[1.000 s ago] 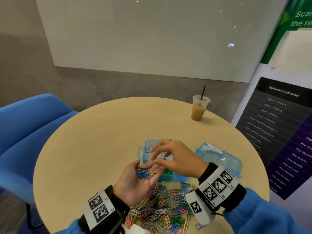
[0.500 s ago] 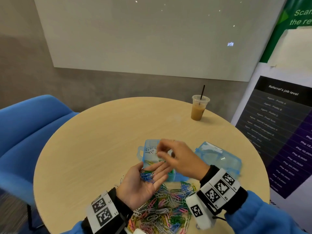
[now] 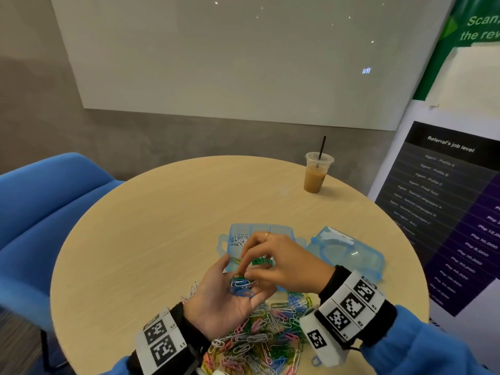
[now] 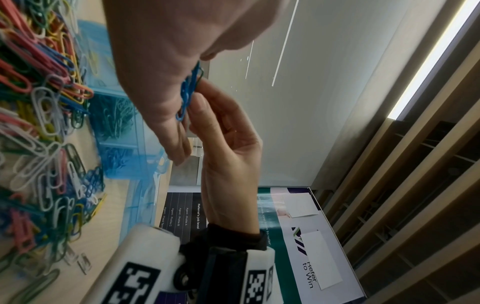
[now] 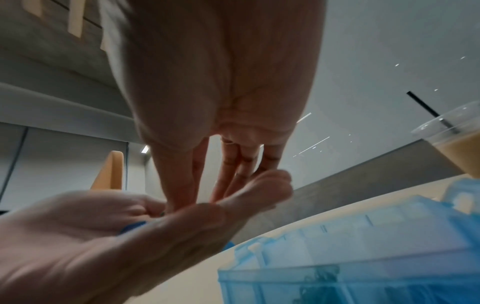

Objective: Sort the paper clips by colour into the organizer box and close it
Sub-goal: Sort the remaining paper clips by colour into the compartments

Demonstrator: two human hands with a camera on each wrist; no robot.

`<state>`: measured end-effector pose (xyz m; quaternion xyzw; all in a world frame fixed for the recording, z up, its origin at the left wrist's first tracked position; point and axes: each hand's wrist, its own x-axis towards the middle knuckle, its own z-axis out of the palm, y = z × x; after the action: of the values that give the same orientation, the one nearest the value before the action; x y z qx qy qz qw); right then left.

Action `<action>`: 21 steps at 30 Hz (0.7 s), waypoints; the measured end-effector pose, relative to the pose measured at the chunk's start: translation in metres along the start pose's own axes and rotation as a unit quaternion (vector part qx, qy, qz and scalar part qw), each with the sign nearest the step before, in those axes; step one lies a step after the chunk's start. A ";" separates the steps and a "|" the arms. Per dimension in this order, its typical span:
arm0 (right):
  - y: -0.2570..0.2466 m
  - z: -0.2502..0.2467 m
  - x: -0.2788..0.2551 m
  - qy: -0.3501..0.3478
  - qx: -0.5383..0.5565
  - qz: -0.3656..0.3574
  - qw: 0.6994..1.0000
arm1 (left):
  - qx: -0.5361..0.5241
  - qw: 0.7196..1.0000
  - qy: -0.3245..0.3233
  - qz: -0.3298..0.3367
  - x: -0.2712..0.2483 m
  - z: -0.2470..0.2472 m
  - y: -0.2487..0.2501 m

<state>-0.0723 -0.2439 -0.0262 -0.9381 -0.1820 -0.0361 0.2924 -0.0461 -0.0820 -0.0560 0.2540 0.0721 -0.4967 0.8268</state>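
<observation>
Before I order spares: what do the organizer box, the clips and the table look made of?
Box: see-through blue plastic, glossy; contents show through its walls. Clips: thin bent wire, apparently colour-coated; whether metal lies beneath cannot be told. Table: pale wood-grain top, matte, possibly laminate rather than solid wood.

the head view is evenly lit, a little dim and soft, with weak shadows on the table (image 3: 162, 226) beside the cup (image 3: 315, 174). small bright specks of reflected light sit on the whiteboard (image 3: 243, 55). straight lines bend near the edges of this wide picture. in the left wrist view a ceiling light strip (image 4: 428, 59) glows strongly, and the paper clips (image 4: 39, 102) at the left edge are blurred. the right wrist view is the softest: the left hand (image 5: 91, 236), right hand (image 5: 221, 82) and organizer box (image 5: 363, 257) all look out of focus.
</observation>
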 end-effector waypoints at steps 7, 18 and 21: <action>-0.005 -0.001 -0.002 -0.066 0.011 0.015 0.998 | -0.011 1.000 -0.013 -0.014 -0.005 0.004 -0.001; -0.006 -0.006 -0.002 -0.018 0.007 0.031 0.999 | 0.012 1.000 0.022 -0.007 0.001 0.000 0.001; 0.000 -0.014 -0.001 0.059 0.003 0.062 0.996 | 0.026 0.999 0.031 -0.015 0.000 0.001 0.003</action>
<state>-0.0724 -0.2518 -0.0147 -0.9430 -0.1056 -0.0728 0.3071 -0.0432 -0.0814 -0.0541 0.2895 0.0884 -0.5028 0.8096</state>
